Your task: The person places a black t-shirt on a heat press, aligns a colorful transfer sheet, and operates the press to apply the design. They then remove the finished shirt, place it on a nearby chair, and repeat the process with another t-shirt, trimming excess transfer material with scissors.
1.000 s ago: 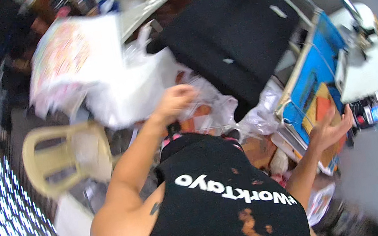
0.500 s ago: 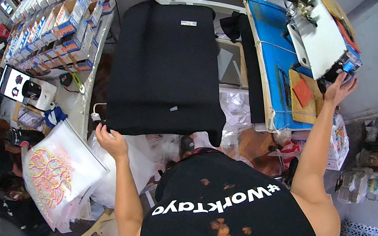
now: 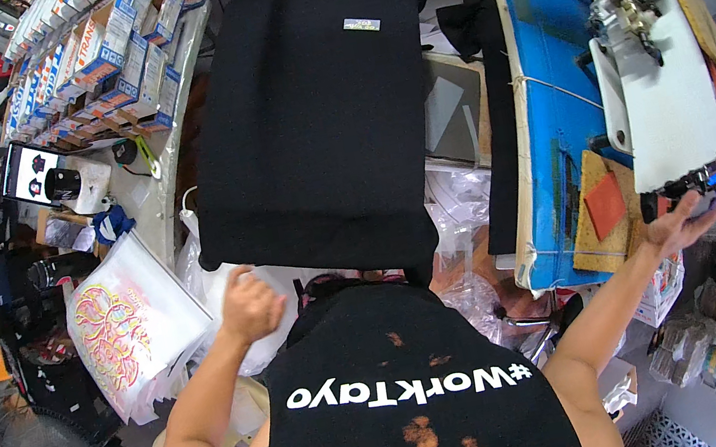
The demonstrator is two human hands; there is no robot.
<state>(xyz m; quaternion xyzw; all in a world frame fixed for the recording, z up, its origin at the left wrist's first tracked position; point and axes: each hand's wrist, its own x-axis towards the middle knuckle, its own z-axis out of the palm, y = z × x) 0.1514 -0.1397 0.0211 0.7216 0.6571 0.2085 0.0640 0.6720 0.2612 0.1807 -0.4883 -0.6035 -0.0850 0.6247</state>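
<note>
1. Space is tight: a black shirt (image 3: 311, 117) covers the board ahead, its near edge just above the left hand (image 3: 250, 305), with bags and a white counter (image 3: 170, 189) close on the left.
2. The shirt lies flat, long axis running away from the person, collar label at the far end.
3. The left hand is curled into a loose fist, holding nothing I can make out.
4. The right hand (image 3: 679, 222) is open, fingers spread, under the press handle (image 3: 704, 177); whether they touch, I cannot tell.
5. A clear bag (image 3: 132, 326) holds printed sheets; shelf boxes (image 3: 101, 68) stand in rows.

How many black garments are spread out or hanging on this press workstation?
2: a large black T-shirt laid flat on the platen, and a black cloth hanging beside the blue press board. Others may be hidden.
</note>
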